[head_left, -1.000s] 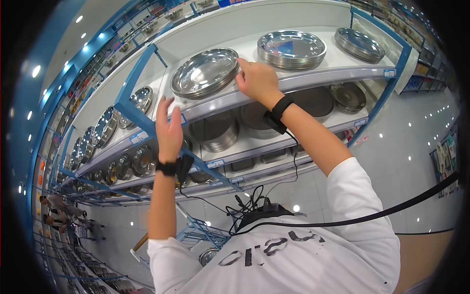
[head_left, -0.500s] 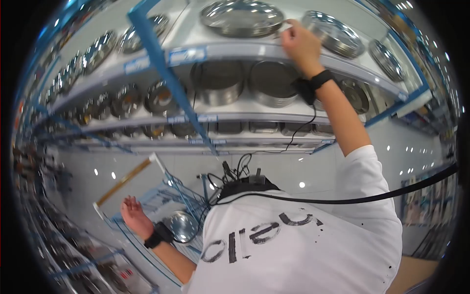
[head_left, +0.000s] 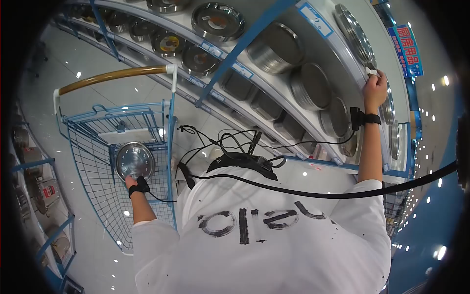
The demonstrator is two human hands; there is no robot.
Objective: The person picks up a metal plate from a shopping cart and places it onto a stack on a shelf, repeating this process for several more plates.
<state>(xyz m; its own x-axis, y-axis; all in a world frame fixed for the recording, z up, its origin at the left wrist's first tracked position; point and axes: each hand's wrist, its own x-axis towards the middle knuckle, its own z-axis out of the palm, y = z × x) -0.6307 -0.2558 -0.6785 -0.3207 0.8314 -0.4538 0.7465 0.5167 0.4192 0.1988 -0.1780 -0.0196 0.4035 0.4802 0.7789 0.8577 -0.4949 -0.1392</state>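
My left hand [head_left: 131,182] is at the near rim of a round, shiny steel plate [head_left: 135,159] in the blue wire shopping cart [head_left: 90,147]. The thumb lies on the rim and the other fingers are mostly hidden. High on the right, my right hand [head_left: 375,90] is at the front of the upper shelf, its fingers closed on a small white piece [head_left: 370,71] that could be paper or cloth. Just beyond it stands a stack of steel trays [head_left: 355,36]. Another steel stack [head_left: 389,105] is partly behind the hand.
Deep round steel pans [head_left: 318,85] fill the shelf below. A blue upright [head_left: 245,41] crosses the shelves. A black cable [head_left: 313,196] runs over the white shirt, and thinner wires [head_left: 230,139] hang at the waist. More shelving [head_left: 44,196] stands at the left.
The view has turned, so the shelves now slant down to the right. My left hand has gone from open beside the plate to its rim. My right hand stays at the upper shelf.
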